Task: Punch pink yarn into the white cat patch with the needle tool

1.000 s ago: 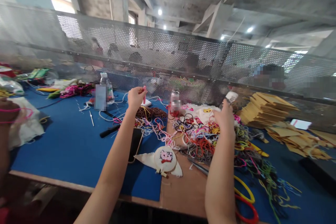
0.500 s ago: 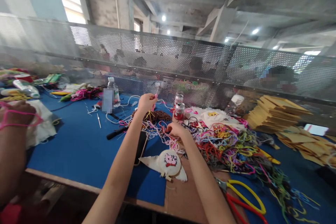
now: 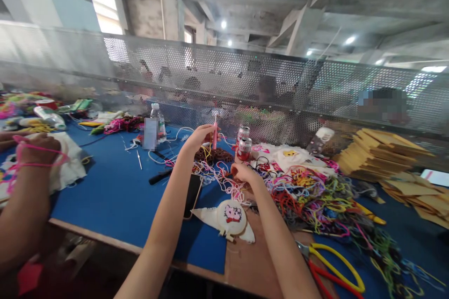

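Note:
My left hand (image 3: 199, 135) is raised above the table, pinching an upright pink punch needle (image 3: 214, 136). My right hand (image 3: 244, 174) is lower, closed over the pale pink yarn (image 3: 224, 182) that trails across the table. Just in front of both hands lies a small embroidery hoop (image 3: 231, 216) with white cloth and a red-and-pink cartoon figure stitched on it. A black phone (image 3: 192, 190) lies under my left forearm.
A heap of mixed coloured yarn (image 3: 315, 196) spreads to the right, with yellow and red scissors (image 3: 333, 268) near the front edge. Two soda cans (image 3: 244, 144), a water bottle (image 3: 157, 124) and stacked cardboard (image 3: 379, 149) stand by the perforated screen (image 3: 245, 88). Another person's hand (image 3: 37, 149) holds pink yarn at left.
My right hand left the white object by the screen and came down to the pink yarn in front of me. My left hand stayed raised with the needle. The view turned left.

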A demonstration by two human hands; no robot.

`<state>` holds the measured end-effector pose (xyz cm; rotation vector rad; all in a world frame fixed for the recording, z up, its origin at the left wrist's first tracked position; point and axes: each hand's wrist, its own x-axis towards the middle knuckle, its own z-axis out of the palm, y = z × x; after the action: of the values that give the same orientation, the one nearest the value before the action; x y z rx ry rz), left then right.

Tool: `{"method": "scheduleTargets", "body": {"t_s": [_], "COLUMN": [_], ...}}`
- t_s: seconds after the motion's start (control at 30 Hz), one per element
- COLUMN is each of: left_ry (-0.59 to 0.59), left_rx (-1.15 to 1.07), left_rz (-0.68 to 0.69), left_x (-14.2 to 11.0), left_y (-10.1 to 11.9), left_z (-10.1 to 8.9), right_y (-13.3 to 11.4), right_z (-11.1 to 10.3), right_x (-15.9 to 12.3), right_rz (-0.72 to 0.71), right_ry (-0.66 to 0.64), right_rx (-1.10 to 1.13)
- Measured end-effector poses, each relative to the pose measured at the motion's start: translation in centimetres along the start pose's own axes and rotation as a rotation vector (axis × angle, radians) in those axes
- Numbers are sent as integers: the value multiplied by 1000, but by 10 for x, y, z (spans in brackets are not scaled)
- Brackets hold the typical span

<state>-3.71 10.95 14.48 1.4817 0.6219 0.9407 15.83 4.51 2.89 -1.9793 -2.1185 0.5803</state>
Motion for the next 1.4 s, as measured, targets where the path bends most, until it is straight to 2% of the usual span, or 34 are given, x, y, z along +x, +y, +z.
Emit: {"method": "scheduleTargets", "body": {"t_s": [0.13,0.33,0.73,1.03,1.4], "left_ry": [66,61,-81,-72,-194], "left_rx": [61,96,191,255,295], "left_rz": [-26,-16,-41,-110,-104], "left_x": [1,4,0,0,-1], "left_y": [-1,-3,0,0,-4], "left_z": [1,2,5,9,18], "right_y": [0,2,29,27,15], "right_z": [-1,2,16,14,9], "right_x": [-1,0,10,11,1], "right_rz": [-4,-34,-161,-156,-122], "right_ry": [31,75,47,54,40], "right_rx": [-6,-3,175,197,215]}}
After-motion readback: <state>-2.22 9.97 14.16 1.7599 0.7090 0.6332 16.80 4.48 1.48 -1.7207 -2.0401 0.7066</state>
